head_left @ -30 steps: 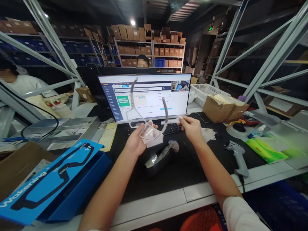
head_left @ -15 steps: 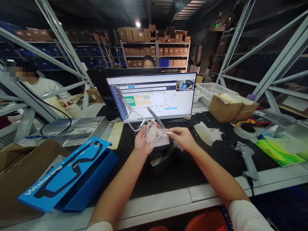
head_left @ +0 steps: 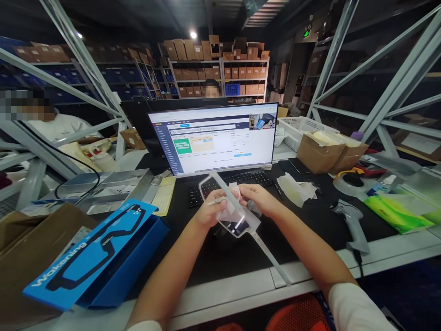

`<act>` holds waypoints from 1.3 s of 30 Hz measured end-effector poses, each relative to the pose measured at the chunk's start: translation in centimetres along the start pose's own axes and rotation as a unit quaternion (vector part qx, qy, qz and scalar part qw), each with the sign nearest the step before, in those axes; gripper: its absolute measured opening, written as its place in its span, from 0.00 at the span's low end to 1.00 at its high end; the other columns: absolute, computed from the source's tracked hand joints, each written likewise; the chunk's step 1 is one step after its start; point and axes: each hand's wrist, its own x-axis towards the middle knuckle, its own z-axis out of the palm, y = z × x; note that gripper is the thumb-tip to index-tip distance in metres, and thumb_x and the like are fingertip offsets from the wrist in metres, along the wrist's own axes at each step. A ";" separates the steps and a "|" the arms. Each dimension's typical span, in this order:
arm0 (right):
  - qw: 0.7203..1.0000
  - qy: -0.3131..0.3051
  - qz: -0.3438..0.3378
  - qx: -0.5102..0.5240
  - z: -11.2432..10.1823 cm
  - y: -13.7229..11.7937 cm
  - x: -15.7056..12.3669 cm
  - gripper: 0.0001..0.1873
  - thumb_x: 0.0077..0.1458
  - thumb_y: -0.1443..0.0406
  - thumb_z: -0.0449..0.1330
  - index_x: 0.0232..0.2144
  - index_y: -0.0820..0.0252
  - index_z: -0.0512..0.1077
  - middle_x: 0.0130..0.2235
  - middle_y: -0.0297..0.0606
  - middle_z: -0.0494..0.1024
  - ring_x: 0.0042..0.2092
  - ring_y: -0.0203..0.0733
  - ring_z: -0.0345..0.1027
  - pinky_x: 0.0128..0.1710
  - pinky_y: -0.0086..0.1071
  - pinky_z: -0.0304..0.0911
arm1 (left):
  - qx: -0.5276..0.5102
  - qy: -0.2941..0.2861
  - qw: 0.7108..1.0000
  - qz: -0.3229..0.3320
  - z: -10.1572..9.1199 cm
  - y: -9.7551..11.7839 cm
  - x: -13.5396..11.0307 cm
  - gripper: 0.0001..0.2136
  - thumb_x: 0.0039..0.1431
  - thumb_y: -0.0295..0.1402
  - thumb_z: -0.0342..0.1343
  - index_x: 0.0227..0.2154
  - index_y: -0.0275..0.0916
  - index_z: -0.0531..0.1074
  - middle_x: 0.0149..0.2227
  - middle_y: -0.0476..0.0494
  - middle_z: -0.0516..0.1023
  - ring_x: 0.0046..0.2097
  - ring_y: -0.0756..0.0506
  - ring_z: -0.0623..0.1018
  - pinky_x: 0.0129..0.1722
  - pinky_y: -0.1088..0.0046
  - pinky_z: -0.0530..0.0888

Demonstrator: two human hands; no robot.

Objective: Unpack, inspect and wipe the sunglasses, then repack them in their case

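My left hand (head_left: 211,209) is closed on a pair of clear-framed glasses (head_left: 238,206) above the black desk surface. The glasses are tilted, and one temple stretches down toward the desk's front edge. My right hand (head_left: 259,198) is closed at their far side, fingers pinching a thin white wipe (head_left: 234,185) against them. Part of the wipe shows behind the lens; how much of the frame the right fingers touch is hidden. Behind the hands lies a black keyboard (head_left: 198,195). At the left stands an open blue box (head_left: 127,271), its lid printed with a glasses outline.
A lit monitor (head_left: 213,142) stands ahead. Rightward lie a crumpled white wipe (head_left: 298,189), a grey handheld scanner (head_left: 349,225), a tape roll (head_left: 347,184) and a green packet (head_left: 396,214). Cardboard boxes (head_left: 320,151) stand behind them. A brown carton (head_left: 31,257) sits left; co-workers are beyond.
The glasses have turned over, so a temple that pointed up now points down toward the desk's front edge. Both hands have come closer together around the wipe and glasses.
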 end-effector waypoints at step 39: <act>0.899 0.190 -0.098 -0.382 -7.2 -4.3 -3.0 0.11 0.60 0.58 0.60 0.31 0.59 0.74 0.32 0.36 0.78 0.35 0.41 0.68 0.36 0.31 0.59 | 0.466 0.264 0.812 0.234 -3.3 5.8 -0.9 0.15 0.55 0.41 0.66 0.43 0.40 0.79 0.45 0.40 0.81 0.52 0.39 0.79 0.56 0.63 0.72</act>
